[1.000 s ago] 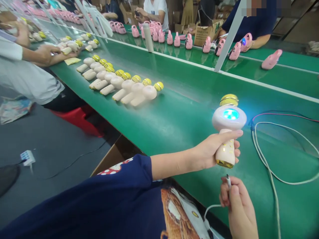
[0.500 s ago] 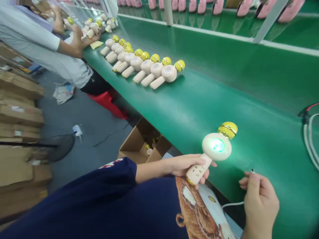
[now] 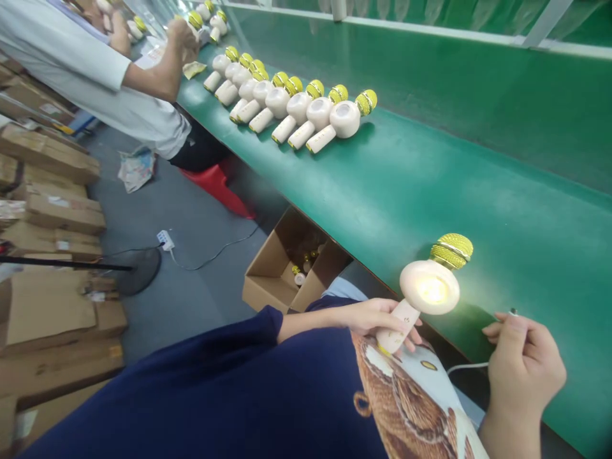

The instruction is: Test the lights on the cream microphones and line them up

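Observation:
My left hand point(image 3: 375, 319) is closed around the pale handle of a microphone point(image 3: 429, 287). Its round speaker glows warm white, and its head is a gold mesh ball that reaches over the green bench. To the right, my right hand point(image 3: 523, 357) pinches the plug end of a white cable point(image 3: 466, 366), with the small dark tip showing above the thumb. Plug and microphone are apart. Farther up the bench lies a row of several like microphones point(image 3: 345, 120), gold heads pointing away from me.
Below the bench edge stands an open cardboard box point(image 3: 268, 287) with a few microphones inside. At the upper left a co-worker in a light shirt point(image 3: 90, 83) handles microphones. Stacked cartons point(image 3: 57, 210), a power strip point(image 3: 165, 240) and a red stool point(image 3: 220, 191) are on the left.
The microphone's light has turned from green to warm white. My view has shifted, so the bench and row appear slightly higher and farther right. Both hands keep their holds.

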`<act>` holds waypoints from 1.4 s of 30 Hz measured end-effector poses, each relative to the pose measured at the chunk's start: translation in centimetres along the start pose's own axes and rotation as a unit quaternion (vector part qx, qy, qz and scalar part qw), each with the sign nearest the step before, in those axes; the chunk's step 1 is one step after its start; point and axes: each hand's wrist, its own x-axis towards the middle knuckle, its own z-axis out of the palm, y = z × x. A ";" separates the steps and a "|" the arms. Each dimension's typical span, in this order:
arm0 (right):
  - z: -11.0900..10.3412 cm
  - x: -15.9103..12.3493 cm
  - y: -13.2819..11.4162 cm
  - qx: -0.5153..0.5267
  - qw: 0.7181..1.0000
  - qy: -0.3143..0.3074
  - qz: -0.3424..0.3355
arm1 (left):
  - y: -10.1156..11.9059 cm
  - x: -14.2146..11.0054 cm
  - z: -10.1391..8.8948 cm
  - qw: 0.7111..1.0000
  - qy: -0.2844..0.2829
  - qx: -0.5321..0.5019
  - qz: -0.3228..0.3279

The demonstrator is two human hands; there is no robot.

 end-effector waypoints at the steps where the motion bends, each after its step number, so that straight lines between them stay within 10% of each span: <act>1: 0.0 0.0 0.0 0.007 1.000 0.000 0.002 | -0.2 0.1 -0.1 1.000 0.004 -0.005 0.002; 9: 0.0 0.1 0.0 0.006 1.000 0.010 -0.007 | 0.5 -0.2 0.9 0.997 0.058 0.054 0.016; 25: -0.1 0.1 -0.7 0.000 1.000 0.005 -0.021 | 0.5 -0.5 -1.0 0.996 -0.067 0.055 -0.039; 34: -0.2 0.0 -0.8 0.013 1.000 -0.004 -0.016 | 0.9 -1.4 1.5 0.984 0.120 0.133 0.013; 42: -0.2 0.0 -0.9 0.012 1.000 -0.007 -0.021 | 1.3 -1.6 2.1 0.986 0.134 0.092 0.029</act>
